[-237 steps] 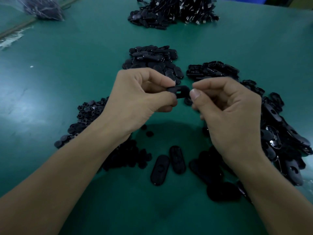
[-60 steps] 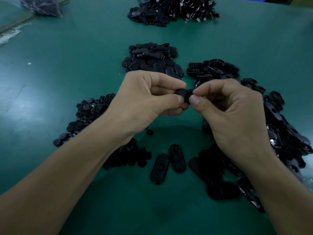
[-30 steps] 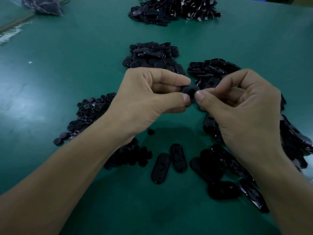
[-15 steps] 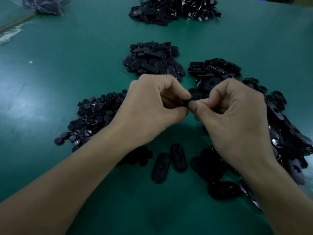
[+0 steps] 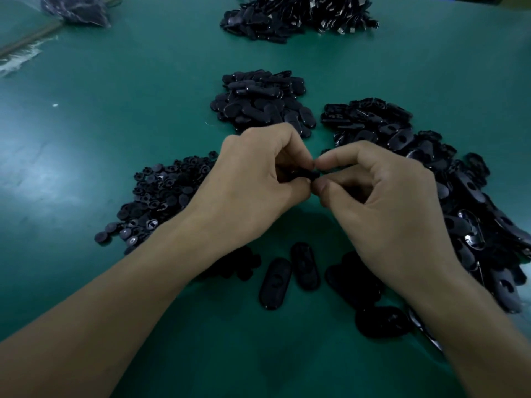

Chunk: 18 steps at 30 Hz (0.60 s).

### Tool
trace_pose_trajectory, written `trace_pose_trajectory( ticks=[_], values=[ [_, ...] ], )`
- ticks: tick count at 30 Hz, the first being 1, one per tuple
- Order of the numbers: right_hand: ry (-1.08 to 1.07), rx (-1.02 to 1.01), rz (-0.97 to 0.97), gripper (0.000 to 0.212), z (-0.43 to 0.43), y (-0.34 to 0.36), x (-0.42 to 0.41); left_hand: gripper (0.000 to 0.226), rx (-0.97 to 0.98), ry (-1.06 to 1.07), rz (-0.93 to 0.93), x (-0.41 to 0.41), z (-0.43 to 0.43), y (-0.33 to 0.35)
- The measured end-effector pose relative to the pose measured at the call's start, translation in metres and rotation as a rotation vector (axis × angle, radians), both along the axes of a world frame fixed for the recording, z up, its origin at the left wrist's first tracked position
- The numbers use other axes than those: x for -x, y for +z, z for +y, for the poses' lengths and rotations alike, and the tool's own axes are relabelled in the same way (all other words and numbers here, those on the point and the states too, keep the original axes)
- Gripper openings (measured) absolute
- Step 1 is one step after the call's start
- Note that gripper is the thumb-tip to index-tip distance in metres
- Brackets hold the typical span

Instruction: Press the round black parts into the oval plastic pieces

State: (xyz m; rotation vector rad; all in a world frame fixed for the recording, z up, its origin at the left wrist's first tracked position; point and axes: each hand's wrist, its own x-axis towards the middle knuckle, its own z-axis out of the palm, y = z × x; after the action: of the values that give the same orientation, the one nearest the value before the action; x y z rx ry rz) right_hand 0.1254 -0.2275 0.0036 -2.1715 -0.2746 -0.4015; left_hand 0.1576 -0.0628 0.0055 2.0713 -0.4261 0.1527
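My left hand and my right hand meet above the middle of the green table. Both pinch one small black plastic piece between thumb and fingers; most of it is hidden by the fingertips, so its shape is unclear. A pile of round black parts lies to the left, partly under my left forearm. A heap of oval plastic pieces spreads along the right. Two oval pieces lie side by side on the table below my hands.
A pile of oval pieces sits just beyond my hands. A larger heap of black parts with metal clips lies at the far edge. A clear plastic bag is at the far left corner.
Both hands have dropped lower and closer to the table over the last second. The fingertips have closed tighter around the piece, hiding more of it.
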Motion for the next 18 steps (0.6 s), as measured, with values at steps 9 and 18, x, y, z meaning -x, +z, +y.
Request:
trace_pose_trajectory(
  ticks=[9, 18],
  values=[
    [0.058, -0.148, 0.027, 0.017, -0.01, 0.002, -0.009, 0.019, 0.328, -0.126, 0.304, -0.005, 0.003, 0.006],
    [0.136, -0.328, 0.133, 0.021, -0.01, 0.007, -0.009, 0.018, 0.438, -0.119, 0.384, -0.004, 0.002, 0.008]
  ],
)
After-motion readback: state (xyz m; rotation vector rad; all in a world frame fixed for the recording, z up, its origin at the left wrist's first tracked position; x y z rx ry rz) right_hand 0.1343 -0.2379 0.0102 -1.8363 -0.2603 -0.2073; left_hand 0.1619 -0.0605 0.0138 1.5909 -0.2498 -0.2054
